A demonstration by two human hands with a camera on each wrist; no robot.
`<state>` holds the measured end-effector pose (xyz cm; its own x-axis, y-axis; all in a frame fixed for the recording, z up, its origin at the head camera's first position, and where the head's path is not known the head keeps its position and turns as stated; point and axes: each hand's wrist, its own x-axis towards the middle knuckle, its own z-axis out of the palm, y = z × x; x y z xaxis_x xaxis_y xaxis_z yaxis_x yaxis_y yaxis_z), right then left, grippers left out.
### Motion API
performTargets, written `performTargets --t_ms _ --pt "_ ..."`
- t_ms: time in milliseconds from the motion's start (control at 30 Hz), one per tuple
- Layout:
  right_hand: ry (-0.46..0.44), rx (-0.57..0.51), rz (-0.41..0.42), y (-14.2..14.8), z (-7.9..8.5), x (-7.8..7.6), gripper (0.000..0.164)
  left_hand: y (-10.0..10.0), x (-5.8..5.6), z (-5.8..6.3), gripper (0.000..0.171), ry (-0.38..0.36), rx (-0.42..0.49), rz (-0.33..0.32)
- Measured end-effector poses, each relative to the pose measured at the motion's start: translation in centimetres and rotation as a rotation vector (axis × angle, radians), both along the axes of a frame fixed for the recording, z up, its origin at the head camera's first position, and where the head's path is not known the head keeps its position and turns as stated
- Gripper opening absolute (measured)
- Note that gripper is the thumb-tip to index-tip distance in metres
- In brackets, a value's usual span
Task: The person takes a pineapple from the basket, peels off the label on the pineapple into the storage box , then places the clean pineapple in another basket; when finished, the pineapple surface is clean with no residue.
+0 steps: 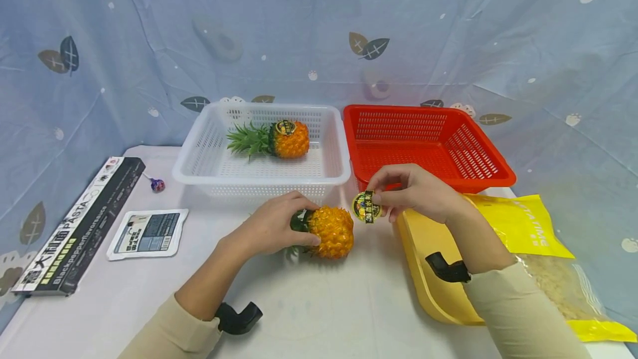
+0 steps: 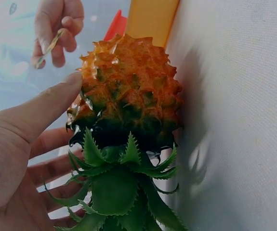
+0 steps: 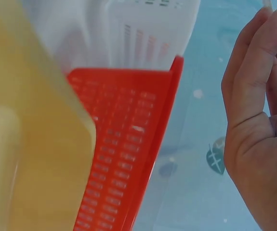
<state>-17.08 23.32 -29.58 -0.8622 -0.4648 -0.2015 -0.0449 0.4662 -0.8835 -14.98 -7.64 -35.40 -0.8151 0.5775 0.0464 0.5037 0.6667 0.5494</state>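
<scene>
An orange toy-like pineapple (image 1: 335,232) with green leaves lies on the table. My left hand (image 1: 276,223) grips it near the leaf end. In the left wrist view the thumb (image 2: 56,103) presses along the side of the pineapple (image 2: 128,82), and the other fingers reach round behind it. My right hand (image 1: 416,191) pinches a round gold-and-black sticker (image 1: 367,207) between thumb and fingers, just right of the fruit. Seen from the left wrist, the sticker (image 2: 50,48) is edge-on and apart from the pineapple. The right wrist view shows the right hand (image 3: 261,110) only partly.
Behind are a white basket (image 1: 261,179) holding another pineapple (image 1: 291,140) with a similar sticker, and a red basket (image 1: 428,181). A yellow tray (image 1: 423,287) and pasta bag (image 1: 538,226) lie right. At left are a pasta box (image 1: 82,226), white packet (image 1: 148,234) and lollipop (image 1: 157,185).
</scene>
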Motion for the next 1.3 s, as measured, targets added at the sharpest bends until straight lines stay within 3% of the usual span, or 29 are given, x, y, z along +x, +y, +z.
performTargets --t_ms 367,767,1067,1300 --pt "-0.012 -0.013 -0.069 3.3 0.1 -0.1 0.02 0.0 0.0 -0.1 0.061 -0.004 0.008 0.0" --pt "-0.041 -0.02 -0.038 7.6 -0.7 -0.2 0.016 0.1 -0.1 -0.1 0.061 -0.024 0.011 0.013" --pt "-0.108 -0.008 -0.077 10.6 -1.4 -0.4 0.016 0.0 -0.1 -0.2 0.06 -0.024 0.012 0.011" --pt "-0.159 -0.013 -0.049 11.7 -2.2 -0.5 0.013 0.1 -0.1 -0.2 0.061 -0.031 0.005 0.012"
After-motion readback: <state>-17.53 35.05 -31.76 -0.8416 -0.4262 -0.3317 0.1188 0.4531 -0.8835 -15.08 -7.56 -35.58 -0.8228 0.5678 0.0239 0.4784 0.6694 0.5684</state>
